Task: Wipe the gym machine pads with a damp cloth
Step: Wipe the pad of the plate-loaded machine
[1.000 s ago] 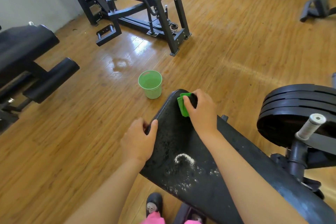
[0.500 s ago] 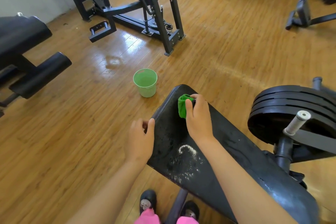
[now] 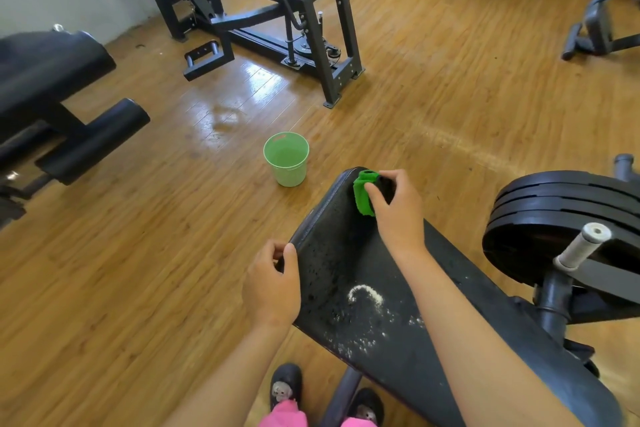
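Head view: right hand [image 3: 398, 215] gripped green cloth [image 3: 363, 198] at far end of pad [image 3: 346, 270]; left hand [image 3: 273, 288] held its left edge. Next, probably: wipe nearward over white residue [image 3: 365, 293].

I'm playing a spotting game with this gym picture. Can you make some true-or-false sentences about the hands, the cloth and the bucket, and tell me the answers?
1. The right hand holds a green cloth against the black pad. True.
2. The green bucket stands on the pad. False: it stands on the wooden floor, just past the pad's far end.
3. The left hand holds the pad's left edge. True.
4. The pad is wiped clean all over. False: white powder lies on the part nearest the person.
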The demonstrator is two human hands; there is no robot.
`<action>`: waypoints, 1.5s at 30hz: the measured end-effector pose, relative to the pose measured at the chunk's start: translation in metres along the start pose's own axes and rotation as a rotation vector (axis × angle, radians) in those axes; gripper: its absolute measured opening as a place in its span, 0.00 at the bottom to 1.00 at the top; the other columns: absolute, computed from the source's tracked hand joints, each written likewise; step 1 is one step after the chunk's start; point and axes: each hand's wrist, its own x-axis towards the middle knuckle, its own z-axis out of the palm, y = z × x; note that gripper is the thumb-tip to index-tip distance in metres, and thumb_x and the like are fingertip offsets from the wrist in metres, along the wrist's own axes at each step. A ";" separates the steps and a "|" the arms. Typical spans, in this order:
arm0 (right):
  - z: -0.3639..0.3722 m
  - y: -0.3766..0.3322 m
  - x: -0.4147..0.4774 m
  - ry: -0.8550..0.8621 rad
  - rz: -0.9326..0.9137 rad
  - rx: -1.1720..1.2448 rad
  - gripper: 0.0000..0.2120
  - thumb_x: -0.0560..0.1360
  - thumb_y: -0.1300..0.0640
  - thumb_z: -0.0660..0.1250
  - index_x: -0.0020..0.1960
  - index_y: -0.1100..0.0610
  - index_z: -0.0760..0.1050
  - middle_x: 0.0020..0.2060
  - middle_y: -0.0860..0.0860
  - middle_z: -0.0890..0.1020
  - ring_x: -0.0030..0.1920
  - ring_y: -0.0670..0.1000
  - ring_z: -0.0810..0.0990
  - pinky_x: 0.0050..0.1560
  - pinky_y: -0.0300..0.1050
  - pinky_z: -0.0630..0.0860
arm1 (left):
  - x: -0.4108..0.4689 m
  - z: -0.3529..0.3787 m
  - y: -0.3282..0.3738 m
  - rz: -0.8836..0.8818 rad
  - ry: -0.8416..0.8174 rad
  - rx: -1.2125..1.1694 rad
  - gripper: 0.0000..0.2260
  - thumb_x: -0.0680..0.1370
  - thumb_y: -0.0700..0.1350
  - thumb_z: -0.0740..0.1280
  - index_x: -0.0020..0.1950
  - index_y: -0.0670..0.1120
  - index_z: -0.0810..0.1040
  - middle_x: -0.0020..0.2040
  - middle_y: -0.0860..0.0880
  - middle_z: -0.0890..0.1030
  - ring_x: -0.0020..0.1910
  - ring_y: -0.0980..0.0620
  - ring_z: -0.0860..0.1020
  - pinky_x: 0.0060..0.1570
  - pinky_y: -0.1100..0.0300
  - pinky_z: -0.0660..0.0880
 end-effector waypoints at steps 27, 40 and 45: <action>0.024 -0.014 -0.030 -0.166 -0.388 -0.156 0.12 0.74 0.55 0.71 0.54 0.59 0.77 0.48 0.51 0.79 0.50 0.51 0.76 0.52 0.42 0.72 | 0.000 0.001 -0.005 0.030 0.004 -0.058 0.08 0.80 0.47 0.60 0.45 0.52 0.77 0.38 0.55 0.78 0.38 0.55 0.76 0.36 0.56 0.72; 0.003 0.018 -0.008 -0.006 -0.210 -0.212 0.12 0.76 0.56 0.69 0.58 0.59 0.75 0.50 0.51 0.78 0.53 0.50 0.75 0.53 0.39 0.69 | 0.000 0.000 -0.003 0.038 -0.004 -0.075 0.04 0.77 0.50 0.65 0.44 0.53 0.77 0.39 0.57 0.79 0.40 0.59 0.77 0.37 0.60 0.71; 0.012 0.007 -0.053 -0.061 -0.303 -0.136 0.14 0.73 0.57 0.72 0.56 0.58 0.76 0.48 0.50 0.79 0.51 0.49 0.76 0.52 0.40 0.73 | 0.001 0.001 -0.006 0.043 -0.030 -0.051 0.09 0.74 0.57 0.69 0.46 0.53 0.76 0.42 0.57 0.79 0.42 0.56 0.77 0.40 0.57 0.73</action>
